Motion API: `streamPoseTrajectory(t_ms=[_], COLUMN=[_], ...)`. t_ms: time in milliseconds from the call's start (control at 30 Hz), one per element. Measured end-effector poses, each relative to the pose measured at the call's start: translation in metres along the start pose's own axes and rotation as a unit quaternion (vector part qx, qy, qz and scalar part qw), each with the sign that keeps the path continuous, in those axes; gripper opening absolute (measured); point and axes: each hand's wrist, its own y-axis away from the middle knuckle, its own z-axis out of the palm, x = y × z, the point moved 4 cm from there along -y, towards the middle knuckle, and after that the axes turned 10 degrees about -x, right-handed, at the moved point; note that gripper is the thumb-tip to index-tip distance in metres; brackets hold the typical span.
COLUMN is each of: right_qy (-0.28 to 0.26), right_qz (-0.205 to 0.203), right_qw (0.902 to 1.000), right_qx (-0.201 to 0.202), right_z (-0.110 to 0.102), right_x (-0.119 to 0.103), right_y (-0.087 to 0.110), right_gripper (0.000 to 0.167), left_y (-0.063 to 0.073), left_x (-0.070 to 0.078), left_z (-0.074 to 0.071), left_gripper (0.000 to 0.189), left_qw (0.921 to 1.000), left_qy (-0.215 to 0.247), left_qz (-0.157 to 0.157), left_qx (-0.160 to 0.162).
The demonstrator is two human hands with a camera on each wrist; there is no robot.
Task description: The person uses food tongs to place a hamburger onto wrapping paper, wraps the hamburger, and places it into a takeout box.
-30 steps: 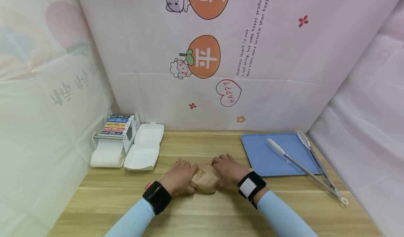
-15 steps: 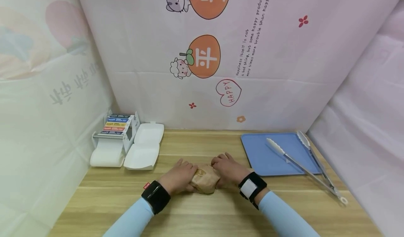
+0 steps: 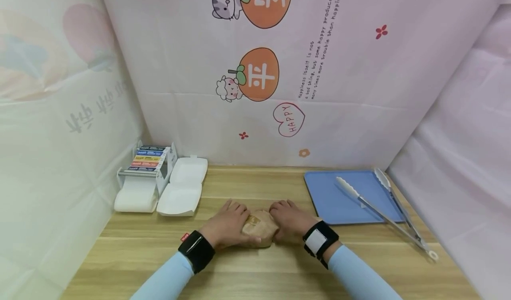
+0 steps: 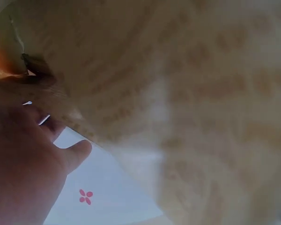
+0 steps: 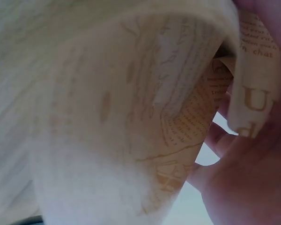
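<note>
A bundle wrapped in brown printed paper (image 3: pixel 260 225) lies at the middle of the wooden table, between both hands. My left hand (image 3: pixel 225 226) grips its left side, the thumb reaching along the near side. On the right, my right hand (image 3: pixel 292 220) holds the other end, fingers bent over the far edge. Large loose flaps of the paper (image 4: pixel 201 103) fill much of the left wrist view and hide most of the contents; a patch of orange shows at the left edge. Printed paper (image 5: pixel 107 122) also covers much of the right wrist view, with a fold curling near the hand.
An open white takeaway box (image 3: pixel 181 198) lies at the left, beside a white dispenser (image 3: pixel 145 175) with coloured labels and a white roll. At the right, metal tongs (image 3: pixel 383 218) lie across a blue tray (image 3: pixel 323 189). Printed cloth walls (image 3: pixel 191 127) surround the table.
My left thumb has moved right along the near side of the bundle. The right hand has barely shifted, and the bundle stays in place. The head view has tilted slightly.
</note>
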Motion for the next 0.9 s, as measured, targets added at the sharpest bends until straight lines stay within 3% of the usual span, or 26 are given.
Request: streamPoseTrajectory(t_ms=[233, 433, 667, 733, 900], right_qy=[-0.038, -0.080, -0.170, -0.197, -0.266], right_qz=[-0.001, 0.021, 0.067, 0.071, 0.049], right_qw=[0.9993, 0.9965, 0.9831, 0.9778, 0.9626], right_qx=[-0.004, -0.014, -0.013, -0.004, 0.020], right_z=[0.005, 0.008, 0.012, 0.014, 0.017], right_x=[0.006, 0.021, 0.046, 0.053, 0.067], right_y=[0.007, 0.020, 0.043, 0.046, 0.049], right_gripper=[0.077, 0.088, 0.102, 0.101, 0.073], left_y=[-0.004, -0.004, -0.007, -0.007, -0.007], left_x=[-0.002, 0.002, 0.007, 0.009, 0.013], left_z=[0.008, 0.003, 0.000, -0.001, -0.003], left_gripper=[0.077, 0.071, 0.067, 0.064, 0.057], left_qw=[0.9995, 0.9987, 0.9965, 0.9953, 0.9919], left_qy=[-0.001, -0.021, -0.053, -0.065, -0.089], left_qz=[-0.005, -0.014, -0.031, -0.031, -0.033], left_qx=[0.032, 0.045, 0.055, 0.064, 0.085])
